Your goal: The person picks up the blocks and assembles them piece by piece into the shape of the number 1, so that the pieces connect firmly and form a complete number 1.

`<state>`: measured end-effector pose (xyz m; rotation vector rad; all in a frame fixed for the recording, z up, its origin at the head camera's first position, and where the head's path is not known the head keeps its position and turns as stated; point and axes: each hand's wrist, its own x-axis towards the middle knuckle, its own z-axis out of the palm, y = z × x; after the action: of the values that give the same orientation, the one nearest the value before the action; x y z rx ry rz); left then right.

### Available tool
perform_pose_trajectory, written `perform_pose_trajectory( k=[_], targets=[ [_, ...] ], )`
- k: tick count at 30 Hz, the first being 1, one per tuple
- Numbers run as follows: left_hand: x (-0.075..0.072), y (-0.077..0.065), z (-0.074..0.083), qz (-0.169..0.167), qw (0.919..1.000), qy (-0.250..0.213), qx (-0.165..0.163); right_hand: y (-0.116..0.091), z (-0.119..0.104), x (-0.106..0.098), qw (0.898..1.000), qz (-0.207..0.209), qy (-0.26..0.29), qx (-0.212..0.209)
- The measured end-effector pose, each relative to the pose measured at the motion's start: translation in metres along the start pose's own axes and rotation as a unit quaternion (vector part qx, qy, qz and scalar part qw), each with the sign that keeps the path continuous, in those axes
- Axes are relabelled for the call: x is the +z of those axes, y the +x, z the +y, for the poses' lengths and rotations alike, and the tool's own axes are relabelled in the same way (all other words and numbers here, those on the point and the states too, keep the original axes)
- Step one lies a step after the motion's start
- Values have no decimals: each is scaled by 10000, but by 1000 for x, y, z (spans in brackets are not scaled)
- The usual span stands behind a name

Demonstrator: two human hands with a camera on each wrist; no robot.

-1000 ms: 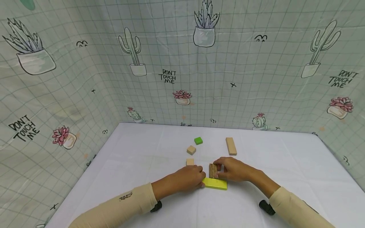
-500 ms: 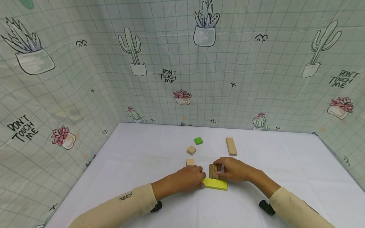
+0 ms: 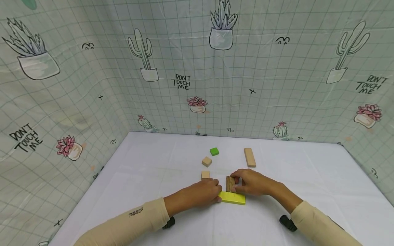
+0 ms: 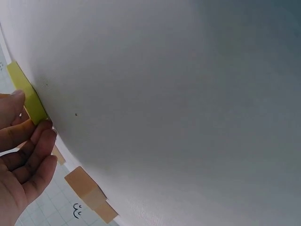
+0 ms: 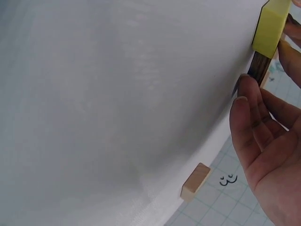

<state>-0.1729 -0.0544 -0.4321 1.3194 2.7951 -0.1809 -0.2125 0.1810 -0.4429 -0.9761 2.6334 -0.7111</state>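
In the head view a long yellow block (image 3: 233,198) lies crosswise on the white table. My left hand (image 3: 197,194) pinches its left end, thumb on the near side; the left wrist view shows fingertips at the yellow block (image 4: 29,96). Just behind it is a dark-grained brown wooden block (image 3: 229,184), its near end against the yellow one. My right hand (image 3: 252,182) grips this brown block from the right between thumb and fingers. Seen from the right wrist, the brown block (image 5: 260,66) is partly hidden by the yellow block (image 5: 272,30) and the fingertips.
A pale wooden cube (image 3: 205,175) sits right behind my left hand. Farther back are another pale cube (image 3: 207,161) and a small green block (image 3: 214,151). A long pale wooden block (image 3: 250,158) lies beyond my right hand. A patterned cloth (image 3: 227,75) hangs behind the table (image 3: 154,153).
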Motion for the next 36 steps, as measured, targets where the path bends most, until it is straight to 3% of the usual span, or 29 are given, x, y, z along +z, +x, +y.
perform_pose_trajectory(
  k=[26,36],
  targets=[
    [-2,1,1,-88,9999,-14,-56,-1,3,-2,9996,33,-102,249],
    [-2,1,2,-117,9999,-66,-104,-7,10,-11,9964,508,-520,436]
  ],
)
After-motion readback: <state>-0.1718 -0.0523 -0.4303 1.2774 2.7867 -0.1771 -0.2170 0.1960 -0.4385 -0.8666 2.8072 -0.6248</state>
